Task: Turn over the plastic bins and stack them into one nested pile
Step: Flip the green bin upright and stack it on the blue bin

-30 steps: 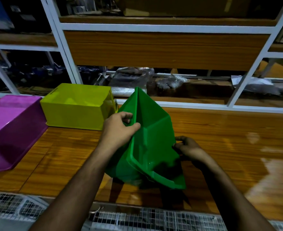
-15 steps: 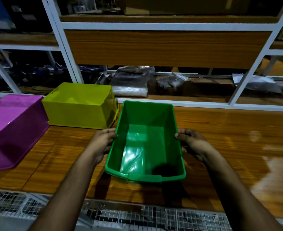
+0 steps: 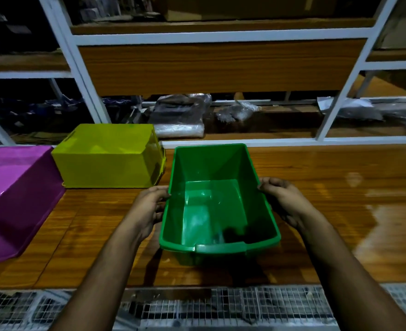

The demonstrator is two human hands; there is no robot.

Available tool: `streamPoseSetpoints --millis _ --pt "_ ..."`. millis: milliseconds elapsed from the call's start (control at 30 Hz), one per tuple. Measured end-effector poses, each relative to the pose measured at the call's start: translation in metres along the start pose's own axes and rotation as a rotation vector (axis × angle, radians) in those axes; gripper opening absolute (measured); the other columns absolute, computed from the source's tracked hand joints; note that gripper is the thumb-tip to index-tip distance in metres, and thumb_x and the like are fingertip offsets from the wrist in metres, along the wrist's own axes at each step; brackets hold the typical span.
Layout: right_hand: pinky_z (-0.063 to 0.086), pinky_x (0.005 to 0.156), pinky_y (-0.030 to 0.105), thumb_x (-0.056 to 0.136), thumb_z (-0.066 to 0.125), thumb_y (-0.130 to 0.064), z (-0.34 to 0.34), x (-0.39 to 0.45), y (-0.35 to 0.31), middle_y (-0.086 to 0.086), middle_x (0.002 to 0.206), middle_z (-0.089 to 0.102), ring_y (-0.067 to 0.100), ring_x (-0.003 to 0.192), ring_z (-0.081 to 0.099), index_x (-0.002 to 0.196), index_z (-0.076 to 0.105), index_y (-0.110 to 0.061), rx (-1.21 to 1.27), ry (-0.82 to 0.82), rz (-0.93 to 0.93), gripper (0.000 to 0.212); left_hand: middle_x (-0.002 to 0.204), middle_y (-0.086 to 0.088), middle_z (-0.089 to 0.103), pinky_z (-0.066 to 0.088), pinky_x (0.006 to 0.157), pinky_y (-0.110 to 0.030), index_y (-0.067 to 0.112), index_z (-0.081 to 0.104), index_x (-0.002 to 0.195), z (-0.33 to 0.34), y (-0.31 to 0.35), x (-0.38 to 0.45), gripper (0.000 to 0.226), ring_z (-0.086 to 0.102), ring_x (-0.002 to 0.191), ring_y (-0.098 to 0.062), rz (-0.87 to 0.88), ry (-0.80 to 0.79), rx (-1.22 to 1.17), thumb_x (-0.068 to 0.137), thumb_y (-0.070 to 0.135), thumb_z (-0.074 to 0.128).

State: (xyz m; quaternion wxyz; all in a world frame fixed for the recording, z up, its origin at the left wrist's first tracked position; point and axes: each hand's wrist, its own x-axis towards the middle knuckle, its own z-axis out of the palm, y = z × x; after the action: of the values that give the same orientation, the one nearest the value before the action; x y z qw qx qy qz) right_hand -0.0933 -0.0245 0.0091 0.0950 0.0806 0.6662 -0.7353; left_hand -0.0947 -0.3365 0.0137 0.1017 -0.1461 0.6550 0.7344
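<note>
Surface: wooden bench in front of white-framed shelving; a wire grid runs along the near edge.
Green bin: upright, mouth up, centred on the bench directly in front of me. Whether its base rests fully on the wood, I cannot tell.
Left hand: mine; fingers curled against the left wall of the green bin, thumb at its rim, grasping it.
Right hand: mine; fingers wrapped over the right rim, grasping the same bin.
Yellow bin: upside down, base up, just left of the green bin and slightly farther back; the two look close but apart.
Purple bin: upside down, at the left edge of view, just beside the yellow bin.
Shelf contents: plastic-wrapped packages behind the bench; not part of the job.
Done: one bin of three stands right way up, as far as visible.
Remaining: in my judgement, invert the yellow bin and the purple bin, then seat each inside the green bin to form one pile. No nesting is done yet.
</note>
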Motion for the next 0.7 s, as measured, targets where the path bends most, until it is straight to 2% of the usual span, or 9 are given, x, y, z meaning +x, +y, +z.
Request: streamPoseSetpoints --millis 33,167,267,367,467,533,633,700 --pt "0.056 0.075 0.032 0.098 0.048 -0.001 -0.003 -0.007 -0.001 0.017 0.102 0.071 0.026 0.09 0.068 0.113 0.064 0.001 0.019 0.02 -0.004 0.022 0.085 -0.006 0.067 0.042 0.039 -0.019 0.011 0.066 0.105 0.002 0.002 0.001 0.024 0.056 0.067 -0.017 0.007 -0.02 -0.004 0.091 0.003 0.048" --pt "0.057 0.06 0.023 0.098 0.05 -0.001 -0.022 -0.047 0.0 0.01 0.092 0.073 0.016 0.073 0.07 0.112 0.064 -0.003 0.09 0.164 -0.014 0.02 0.081 -0.006 0.065 0.032 0.036 -0.018 0.011 0.068 0.102 0.026 0.009 0.002 0.024 0.049 0.057 -0.014 0.037 -0.162 0.018 0.091 0.003 0.049" --pt "0.051 0.056 0.023 0.097 0.053 -0.006 -0.052 -0.087 0.005 0.011 0.095 0.07 0.019 0.074 0.063 0.109 0.069 -0.011 0.105 0.275 -0.039 0.021 0.08 -0.006 0.069 0.04 0.047 -0.025 0.013 0.069 0.099 0.063 0.013 -0.003 0.023 0.056 0.063 -0.017 0.045 -0.286 0.068 0.09 0.002 0.05" --pt "0.048 0.057 0.026 0.096 0.052 -0.007 -0.089 -0.137 0.012 0.004 0.092 0.072 0.021 0.08 0.06 0.113 0.068 -0.016 0.181 0.414 -0.04 0.025 0.097 -0.013 0.068 0.048 0.06 -0.033 0.009 0.067 0.105 0.116 0.012 -0.016 0.023 0.061 0.079 -0.026 0.027 -0.438 0.11 0.091 0.0 0.051" --pt "0.043 0.058 0.027 0.095 0.049 -0.004 -0.134 -0.186 0.023 0.0 0.087 0.072 0.019 0.076 0.059 0.124 0.064 -0.011 0.238 0.527 -0.053 0.033 0.106 -0.02 0.067 0.055 0.054 -0.028 0.004 0.065 0.113 0.175 0.006 -0.032 0.026 0.062 0.088 -0.03 0.03 -0.586 0.16 0.092 -0.001 0.05" --pt "0.044 0.057 0.025 0.096 0.047 -0.002 -0.17 -0.225 0.03 -0.001 0.083 0.073 0.015 0.071 0.061 0.125 0.063 -0.008 0.283 0.619 -0.072 0.034 0.108 -0.02 0.069 0.059 0.057 -0.03 0.004 0.065 0.115 0.225 -0.006 -0.05 0.028 0.063 0.091 -0.031 0.013 -0.684 0.19 0.092 -0.001 0.051" --pt "0.05 0.048 0.02 0.097 0.045 0.001 -0.209 -0.268 0.038 -0.002 0.072 0.073 0.007 0.057 0.064 0.122 0.063 -0.007 0.36 0.673 -0.089 0.031 0.101 -0.014 0.071 0.059 0.063 -0.033 0.006 0.065 0.117 0.277 -0.022 -0.068 0.03 0.063 0.086 -0.026 -0.031 -0.787 0.185 0.09 -0.001 0.053" --pt "0.058 0.057 0.025 0.095 0.049 0.001 -0.253 -0.311 0.043 0.007 0.093 0.074 0.018 0.073 0.067 0.125 0.063 -0.005 0.411 0.747 -0.125 0.034 0.096 -0.011 0.072 0.058 0.064 -0.034 0.005 0.065 0.116 0.338 -0.04 -0.088 0.031 0.064 0.082 -0.024 -0.064 -0.866 0.217 0.088 -0.001 0.054"
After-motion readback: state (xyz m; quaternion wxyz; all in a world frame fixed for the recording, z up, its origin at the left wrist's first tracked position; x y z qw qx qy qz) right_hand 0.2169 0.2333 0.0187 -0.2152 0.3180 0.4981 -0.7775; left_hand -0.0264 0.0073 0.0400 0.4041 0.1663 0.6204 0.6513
